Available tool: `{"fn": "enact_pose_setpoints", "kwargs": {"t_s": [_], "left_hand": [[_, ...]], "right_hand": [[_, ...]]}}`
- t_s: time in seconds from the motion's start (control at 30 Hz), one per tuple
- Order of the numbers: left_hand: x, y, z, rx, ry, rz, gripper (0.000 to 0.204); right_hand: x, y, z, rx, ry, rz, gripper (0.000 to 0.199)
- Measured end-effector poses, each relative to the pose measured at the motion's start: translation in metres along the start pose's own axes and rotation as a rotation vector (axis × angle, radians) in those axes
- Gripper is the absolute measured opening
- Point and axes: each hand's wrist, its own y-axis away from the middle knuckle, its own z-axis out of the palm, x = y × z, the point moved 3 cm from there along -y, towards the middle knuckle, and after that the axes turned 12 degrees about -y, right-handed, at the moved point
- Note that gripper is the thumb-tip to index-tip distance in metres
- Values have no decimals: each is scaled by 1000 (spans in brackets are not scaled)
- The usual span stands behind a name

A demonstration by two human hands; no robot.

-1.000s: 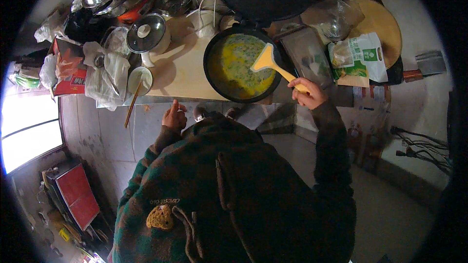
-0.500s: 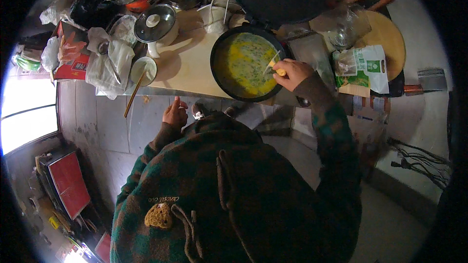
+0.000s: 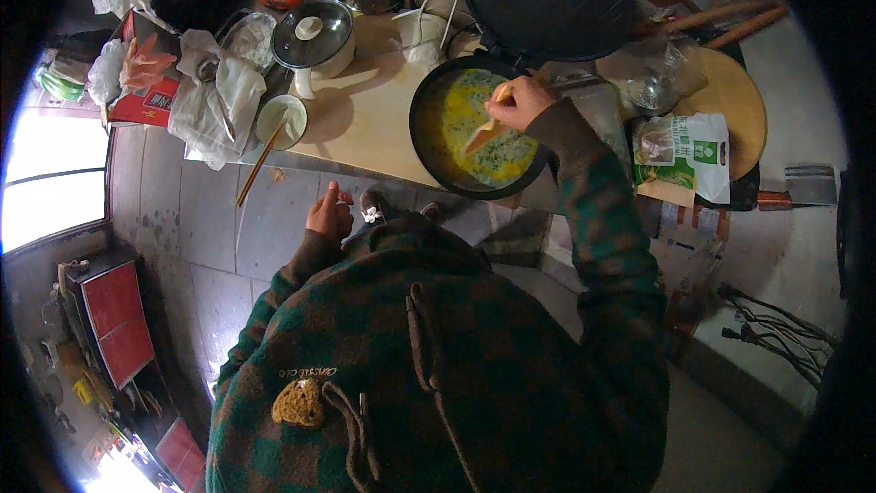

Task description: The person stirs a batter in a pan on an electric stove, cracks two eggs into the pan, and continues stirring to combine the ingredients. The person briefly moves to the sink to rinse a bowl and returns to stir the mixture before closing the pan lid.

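My right hand (image 3: 522, 102) grips a small scraper (image 3: 484, 135) with a tan, flat, widening blade. Its blade reaches down to the yellow-and-green batter (image 3: 470, 105) spread in a round black electric griddle (image 3: 422, 151). Whether the blade's edge touches the batter, I cannot tell. The griddle's ridged black lid (image 3: 547, 5) stands raised at the far side. My left hand (image 3: 330, 212) hangs free in front of the counter's edge, holding nothing, its fingers loosely curled and apart. Nearest to it is a white bowl (image 3: 290, 128) with chopsticks (image 3: 260, 164) jutting over the edge.
Left of the griddle stand a glass-lidded pot (image 3: 313, 36) and crumpled white plastic bags (image 3: 214, 110) on the wooden counter (image 3: 356, 123). To the right lie a green-and-white packet (image 3: 703, 160) and a round wooden board (image 3: 730, 110). Black cables (image 3: 776, 338) lie at the far right.
My right hand has moved left and farther over the griddle with the scraper, whose blade now shows its broad side. The view has shifted slightly. My left hand stays in place.
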Motion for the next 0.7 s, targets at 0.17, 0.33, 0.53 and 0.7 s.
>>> {"fn": "enact_pose_setpoints", "kwargs": {"t_s": [0.17,0.33,0.53,0.7], "left_hand": [[0,1,-1,30,-17,9,40],[-1,-2,-2,-32,9,-6,40],[-1,-3,-5,31,-60,9,41],[-1,-6,-4,11,-81,8,41]], "right_hand": [[29,-8,-9,49,-43,24,31],[69,-14,12,45,-499,141,25],[118,-4,-23,289,-599,236,29],[122,-7,-16,356,-610,126,29]]}}
